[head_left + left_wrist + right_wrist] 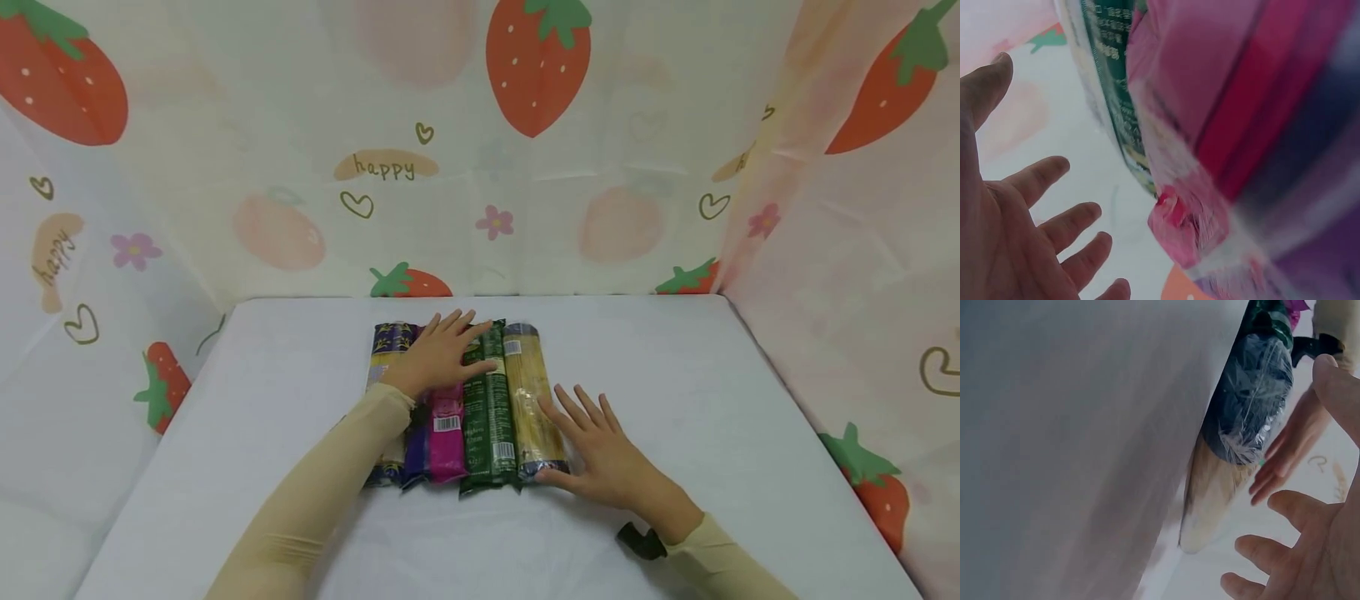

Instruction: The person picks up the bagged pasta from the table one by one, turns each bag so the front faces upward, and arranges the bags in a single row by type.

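Four packets are lying side by side on the tabletop: a navy-and-yellow packet, a pink-and-purple packet, a green packet and, at the right end, a clear packet of yellow sticks. I am judging the row mostly formed, since all four are lying close together; their ends are sitting slightly uneven, so perhaps only straightening is remaining. My left grip is hanging over the row with fingers spread, holding nothing. My right grip is reaching beside the clear packet, fingers apart, grasping nothing; whether its fingertips are touching the wrapper, I cannot tell.
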Motion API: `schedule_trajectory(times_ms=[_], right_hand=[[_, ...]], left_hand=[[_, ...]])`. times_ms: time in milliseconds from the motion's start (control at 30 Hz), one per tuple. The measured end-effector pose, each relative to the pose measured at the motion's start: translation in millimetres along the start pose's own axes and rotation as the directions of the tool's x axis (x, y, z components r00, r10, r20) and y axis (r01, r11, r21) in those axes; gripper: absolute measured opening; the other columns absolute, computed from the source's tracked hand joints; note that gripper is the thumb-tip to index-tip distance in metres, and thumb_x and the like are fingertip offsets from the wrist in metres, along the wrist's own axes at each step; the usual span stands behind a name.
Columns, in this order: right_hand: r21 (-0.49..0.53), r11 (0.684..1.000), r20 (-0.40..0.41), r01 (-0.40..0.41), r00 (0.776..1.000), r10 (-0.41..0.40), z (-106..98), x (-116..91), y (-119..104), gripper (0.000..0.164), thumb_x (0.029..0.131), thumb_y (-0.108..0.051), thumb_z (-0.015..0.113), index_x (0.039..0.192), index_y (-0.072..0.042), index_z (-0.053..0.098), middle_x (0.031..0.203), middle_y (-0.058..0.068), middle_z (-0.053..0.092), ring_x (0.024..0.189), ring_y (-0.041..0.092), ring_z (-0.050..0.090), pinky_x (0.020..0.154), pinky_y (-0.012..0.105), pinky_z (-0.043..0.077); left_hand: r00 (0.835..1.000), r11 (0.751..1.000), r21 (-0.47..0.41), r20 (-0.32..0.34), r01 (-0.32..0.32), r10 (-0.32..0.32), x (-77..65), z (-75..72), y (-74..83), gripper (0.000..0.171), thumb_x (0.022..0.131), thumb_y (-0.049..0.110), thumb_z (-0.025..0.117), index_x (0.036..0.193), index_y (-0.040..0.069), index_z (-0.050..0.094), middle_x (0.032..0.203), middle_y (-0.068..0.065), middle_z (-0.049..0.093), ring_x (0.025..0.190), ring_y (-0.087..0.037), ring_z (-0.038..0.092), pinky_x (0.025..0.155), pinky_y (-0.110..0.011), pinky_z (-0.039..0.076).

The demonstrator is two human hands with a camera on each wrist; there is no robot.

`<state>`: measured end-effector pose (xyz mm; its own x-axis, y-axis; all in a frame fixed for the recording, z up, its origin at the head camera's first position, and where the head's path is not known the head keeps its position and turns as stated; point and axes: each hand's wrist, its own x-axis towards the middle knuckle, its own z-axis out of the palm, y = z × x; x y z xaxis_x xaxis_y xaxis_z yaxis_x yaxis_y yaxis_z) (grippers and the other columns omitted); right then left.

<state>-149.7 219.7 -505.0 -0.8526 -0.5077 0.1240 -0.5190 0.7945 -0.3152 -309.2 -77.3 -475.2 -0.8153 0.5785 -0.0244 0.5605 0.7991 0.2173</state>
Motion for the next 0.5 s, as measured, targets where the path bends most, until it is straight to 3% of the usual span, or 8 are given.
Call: schedule_trajectory(times_ms=[500], right_hand=[[0.006,1.000,0.025,0.030,0.999,-0.030,6.5,5.0,0.1,0.108,0.091,-0.068,0.076,0.172,-0.016,0.027,0.177,0.019,0.020,0.160,0.050,0.021,0.123,0.076,0.019]], left_hand=[[0.996,0.996,0.059,0.064,-0.063,0.060,26.5,6.1,15.1,0.084,0.107,0.068,0.050,0.172,0.019,0.027,0.178,-0.011,0.023,0.165,-0.030,0.019,0.134,-0.053,0.008]])
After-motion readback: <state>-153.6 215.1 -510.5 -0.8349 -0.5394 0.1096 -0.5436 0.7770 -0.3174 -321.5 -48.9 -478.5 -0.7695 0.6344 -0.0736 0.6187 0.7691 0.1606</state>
